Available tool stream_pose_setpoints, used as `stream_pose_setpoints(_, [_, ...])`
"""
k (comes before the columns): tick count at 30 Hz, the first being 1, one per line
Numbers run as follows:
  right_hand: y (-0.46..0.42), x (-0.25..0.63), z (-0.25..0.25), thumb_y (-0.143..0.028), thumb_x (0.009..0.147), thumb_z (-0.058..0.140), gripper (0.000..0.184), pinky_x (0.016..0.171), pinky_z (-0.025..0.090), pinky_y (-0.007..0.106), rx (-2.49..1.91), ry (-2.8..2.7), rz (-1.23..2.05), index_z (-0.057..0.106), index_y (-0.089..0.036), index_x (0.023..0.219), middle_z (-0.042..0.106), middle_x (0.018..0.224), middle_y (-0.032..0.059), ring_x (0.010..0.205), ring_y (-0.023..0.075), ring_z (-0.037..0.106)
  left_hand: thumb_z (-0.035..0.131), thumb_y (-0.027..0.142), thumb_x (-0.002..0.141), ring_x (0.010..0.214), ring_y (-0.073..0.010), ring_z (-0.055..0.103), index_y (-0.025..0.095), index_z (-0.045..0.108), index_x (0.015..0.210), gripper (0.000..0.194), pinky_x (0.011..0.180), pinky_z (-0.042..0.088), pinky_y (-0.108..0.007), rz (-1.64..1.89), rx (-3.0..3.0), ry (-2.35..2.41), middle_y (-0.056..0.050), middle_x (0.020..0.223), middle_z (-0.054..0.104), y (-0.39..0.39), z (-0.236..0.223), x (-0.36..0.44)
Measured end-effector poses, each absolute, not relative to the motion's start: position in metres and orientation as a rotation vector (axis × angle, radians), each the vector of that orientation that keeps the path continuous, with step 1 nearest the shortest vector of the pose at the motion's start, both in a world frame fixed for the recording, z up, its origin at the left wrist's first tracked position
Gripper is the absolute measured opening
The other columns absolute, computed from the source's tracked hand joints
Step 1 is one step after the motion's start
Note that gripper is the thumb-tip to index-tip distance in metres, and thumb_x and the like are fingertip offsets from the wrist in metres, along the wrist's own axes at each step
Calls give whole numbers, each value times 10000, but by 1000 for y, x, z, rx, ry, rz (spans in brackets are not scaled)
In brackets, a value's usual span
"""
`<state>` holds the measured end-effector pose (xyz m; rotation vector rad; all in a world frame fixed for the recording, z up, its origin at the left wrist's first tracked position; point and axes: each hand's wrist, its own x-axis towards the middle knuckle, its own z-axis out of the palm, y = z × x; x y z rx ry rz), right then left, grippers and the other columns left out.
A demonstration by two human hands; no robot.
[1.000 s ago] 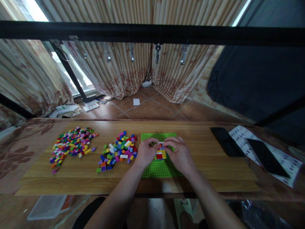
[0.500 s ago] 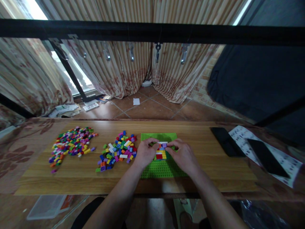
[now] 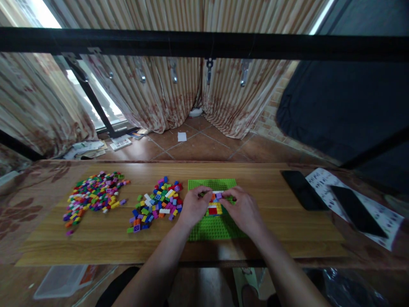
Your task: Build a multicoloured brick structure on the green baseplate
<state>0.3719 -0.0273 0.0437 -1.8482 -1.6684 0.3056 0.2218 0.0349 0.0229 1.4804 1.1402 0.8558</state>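
On a green studded baseplate (image 3: 207,230), around its middle, sat a small brick build (image 3: 214,208) with yellow and red pieces on the side nearest me and orange, white and a lilac brick (image 3: 219,195) toward the far side. My left hand (image 3: 195,207) curled over the build's left edge, thumb and forefinger bent close together; I could not tell whether they gripped a piece. My right hand (image 3: 243,209) came in from the other side, its fingertips against the lilac brick, though whether they pinched it or only touched it I could not tell.

Just left of the baseplate lay a loose pile of mixed bricks (image 3: 159,204), and farther left a second colourful pile (image 3: 99,192). All of it rested on a long wooden tabletop (image 3: 271,230). Near its right end lay a flat black device (image 3: 303,190), beside a printed white sheet (image 3: 319,183) with another black device (image 3: 358,211) on top. Beyond the table, striped curtains (image 3: 159,98) hung down to a brown tiled floor (image 3: 204,145).
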Motion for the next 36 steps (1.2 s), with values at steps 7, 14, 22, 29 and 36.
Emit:
stream_pose_setpoints(7, [-26,371,43,-245,807,625,95,783,450,339,-1788,-1674,304,684,-216,875,652,869,39,842,207,596,576,299,765,609,-124,588,151,716,853,222,571,464,-216,850,1469,1135,-15,724,688,34,24,222])
stream_pose_setpoints(14, [-25,370,43,-240,810,612,94,780,452,341,-1762,-1689,326,677,-218,875,651,868,41,843,206,593,578,315,770,618,-129,600,152,716,871,236,578,471,-221,829,1493,1150,-23,749,700,34,22,221])
stream_pose_setpoints(22, [-26,371,41,-279,830,611,115,758,462,331,-1712,-1644,320,695,-224,886,644,874,38,831,197,593,574,320,777,639,-135,603,144,712,872,243,605,473,-229,830,1500,1134,-32,764,702,34,22,221])
stream_pose_setpoints(29, [-30,364,43,-254,836,625,124,818,458,356,-1801,-1754,75,730,-231,897,656,967,61,912,227,565,630,404,744,531,-107,532,147,696,906,311,495,399,-204,811,1477,1139,-6,674,657,32,21,221])
stream_pose_setpoints(36, [-36,354,51,-229,851,584,160,797,456,359,-1892,-1804,1,729,-219,919,676,989,64,901,238,553,644,377,709,468,-79,429,158,704,872,279,441,289,-191,807,1563,1261,32,587,585,29,20,226])
